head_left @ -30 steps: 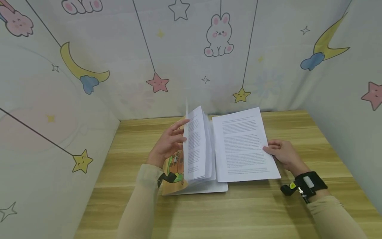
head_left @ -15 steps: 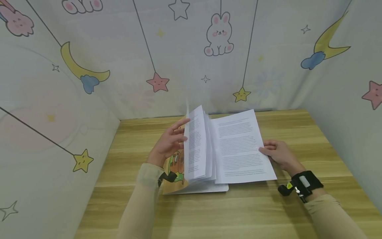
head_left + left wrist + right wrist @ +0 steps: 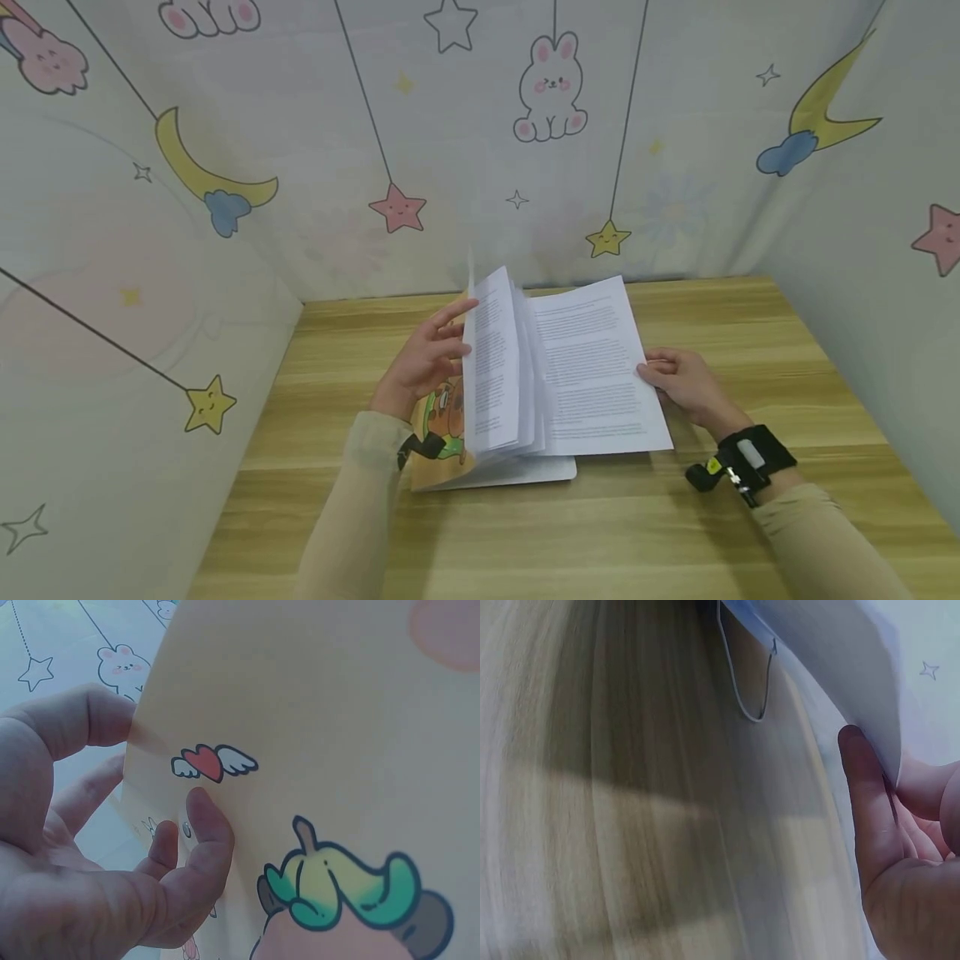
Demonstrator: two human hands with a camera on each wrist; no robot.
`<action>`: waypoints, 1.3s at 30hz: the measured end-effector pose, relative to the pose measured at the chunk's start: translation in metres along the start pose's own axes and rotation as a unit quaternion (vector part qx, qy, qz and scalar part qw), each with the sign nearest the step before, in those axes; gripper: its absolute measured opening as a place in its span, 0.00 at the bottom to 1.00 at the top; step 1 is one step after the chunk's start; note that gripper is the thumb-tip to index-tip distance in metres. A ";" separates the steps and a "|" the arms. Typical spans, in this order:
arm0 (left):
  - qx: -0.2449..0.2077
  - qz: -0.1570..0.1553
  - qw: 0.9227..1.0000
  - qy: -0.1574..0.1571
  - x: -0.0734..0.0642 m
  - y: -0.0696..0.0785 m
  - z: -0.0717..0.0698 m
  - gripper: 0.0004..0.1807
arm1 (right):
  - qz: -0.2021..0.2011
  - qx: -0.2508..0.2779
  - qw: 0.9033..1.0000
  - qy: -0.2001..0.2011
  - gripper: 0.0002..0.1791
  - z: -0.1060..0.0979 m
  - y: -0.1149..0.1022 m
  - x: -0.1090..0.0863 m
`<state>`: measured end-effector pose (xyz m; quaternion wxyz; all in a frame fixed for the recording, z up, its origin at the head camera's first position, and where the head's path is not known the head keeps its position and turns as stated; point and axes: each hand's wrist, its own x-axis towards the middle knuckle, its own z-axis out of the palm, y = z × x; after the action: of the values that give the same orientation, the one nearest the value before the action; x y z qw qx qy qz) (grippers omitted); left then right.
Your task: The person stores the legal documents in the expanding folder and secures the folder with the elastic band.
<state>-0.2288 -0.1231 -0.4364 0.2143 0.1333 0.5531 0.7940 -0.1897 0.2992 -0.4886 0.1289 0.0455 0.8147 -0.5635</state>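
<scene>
A folder with clear sleeves stands part open on the table, its orange cartoon cover (image 3: 437, 437) on the left. My left hand (image 3: 423, 367) holds the cover and front leaves (image 3: 495, 367) raised by their edge. In the left wrist view, the fingers (image 3: 214, 847) curl at the cover's printed outer face. My right hand (image 3: 690, 383) pinches the right edge of a printed sheet of paper (image 3: 588, 367), thumb on the near face. The sheet's left edge is hidden behind the sleeves; how deep it sits I cannot tell. In the right wrist view the sheet (image 3: 840, 660) bends slightly.
The wooden table (image 3: 510, 542) extends in front and on both sides. White cloth walls (image 3: 465, 125) with cartoon prints close off the back and sides. A thin pale loop-shaped outline (image 3: 761, 716) hangs below the sheet in the right wrist view.
My right hand has moved left, carrying the sheet of paper further toward and behind the raised sleeves. My left hand and the folder have stayed nearly still.
</scene>
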 end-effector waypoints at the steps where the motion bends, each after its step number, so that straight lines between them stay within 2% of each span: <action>1: -0.001 0.000 1.000 0.001 0.000 0.000 0.000 0.39 | -0.002 0.004 1.000 -0.003 0.29 0.000 0.000 0.000; 13: 0.002 0.000 1.000 0.000 0.000 0.000 -0.001 0.39 | -0.010 0.020 1.000 -0.011 0.28 -0.001 -0.004 -0.004; 28: 0.014 0.001 1.000 0.003 0.001 -0.001 0.001 0.38 | -0.006 0.002 1.000 -0.013 0.26 -0.001 0.001 -0.003; 35: 0.010 0.007 1.000 -0.012 0.001 -0.001 0.001 0.39 | -0.009 0.004 1.000 -0.019 0.26 0.004 -0.004 -0.002; 39: 0.008 0.006 1.000 -0.013 0.001 -0.002 0.000 0.38 | -0.019 0.008 1.000 -0.008 0.25 0.004 -0.005 -0.002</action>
<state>-0.2293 -0.1216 -0.4383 0.2151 0.1486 0.5560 0.7890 -0.1881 0.2941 -0.4849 0.1246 0.0266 0.8098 -0.5727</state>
